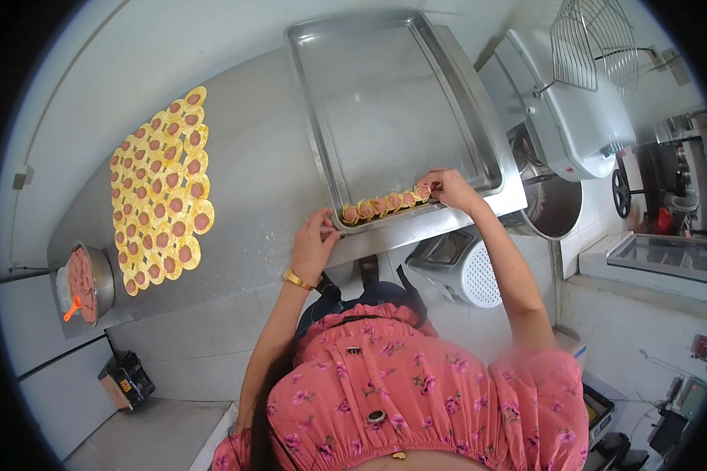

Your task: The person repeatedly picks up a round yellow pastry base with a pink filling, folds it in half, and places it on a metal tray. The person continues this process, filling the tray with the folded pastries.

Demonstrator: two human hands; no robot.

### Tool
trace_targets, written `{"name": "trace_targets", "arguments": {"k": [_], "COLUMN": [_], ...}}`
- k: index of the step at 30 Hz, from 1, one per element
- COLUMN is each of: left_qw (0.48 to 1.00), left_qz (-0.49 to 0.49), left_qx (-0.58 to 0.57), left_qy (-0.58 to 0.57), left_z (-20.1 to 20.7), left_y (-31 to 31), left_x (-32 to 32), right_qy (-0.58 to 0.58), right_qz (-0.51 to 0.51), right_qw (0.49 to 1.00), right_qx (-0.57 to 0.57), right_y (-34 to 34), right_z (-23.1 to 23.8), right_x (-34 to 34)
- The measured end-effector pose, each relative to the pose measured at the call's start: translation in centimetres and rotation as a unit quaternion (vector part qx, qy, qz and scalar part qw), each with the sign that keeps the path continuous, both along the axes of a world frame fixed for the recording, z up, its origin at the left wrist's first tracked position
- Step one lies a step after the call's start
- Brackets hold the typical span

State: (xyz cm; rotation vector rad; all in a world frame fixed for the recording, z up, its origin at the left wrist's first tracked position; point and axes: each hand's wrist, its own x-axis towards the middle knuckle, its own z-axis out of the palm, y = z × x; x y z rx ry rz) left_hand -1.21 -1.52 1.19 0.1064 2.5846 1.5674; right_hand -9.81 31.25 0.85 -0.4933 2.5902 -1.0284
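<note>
A large metal tray (385, 102) lies on the steel table. Along its near edge stands a row of several open-topped dumplings (380, 206), yellow wrappers around pink filling. My right hand (454, 190) reaches into the tray's near right part, its fingers closed on the dumpling (423, 191) at the row's right end. At the near left corner, my left hand (314, 242) has its fingers curled against the tray's rim. To the left, round yellow wrappers (165, 188) lie in overlapping rows, most with a lump of pink filling in the middle.
At the table's left end stands a metal bowl (100, 279) of pink filling with an orange-handled tool (73, 308). A white mixer (565, 118) with a metal bowl (569, 208) is on the right. Below the table's near edge sits a white perforated container (479, 273).
</note>
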Motion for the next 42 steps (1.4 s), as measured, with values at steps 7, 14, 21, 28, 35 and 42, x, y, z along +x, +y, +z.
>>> {"name": "trace_targets", "arguments": {"k": [7, 14, 21, 28, 35, 42], "left_qw": [0.999, 0.999, 0.999, 0.998, 0.980, 0.795], "left_qz": [-0.007, -0.014, -0.012, -0.021, 0.197, 0.553], "left_qx": [-0.037, -0.033, -0.038, -0.057, -0.035, -0.240], "left_qy": [-0.008, -0.016, -0.005, 0.004, 0.008, 0.069], "left_z": [0.4, 0.3, -0.5, -0.2, -0.9, -4.5], "left_y": [0.1, 0.0, 0.1, 0.5, -8.3, -24.8], "left_x": [-0.2, -0.4, -0.3, -0.3, 3.0, 8.4], "right_qy": [-0.042, 0.002, 0.051, 0.012, 0.030, 0.108], "right_qz": [-0.039, -0.016, -0.011, -0.028, -0.187, -0.079], "right_qw": [0.997, 1.000, 0.999, 0.999, 0.975, 0.968], "right_qx": [-0.061, -0.004, 0.000, -0.040, -0.120, -0.213], "right_y": [-0.4, -0.4, -1.4, -1.1, -0.9, -13.4], "right_z": [-0.6, -0.4, 0.3, -0.5, 3.2, 6.3], "right_x": [0.1, 0.0, 1.0, 1.1, 0.5, 1.2]}}
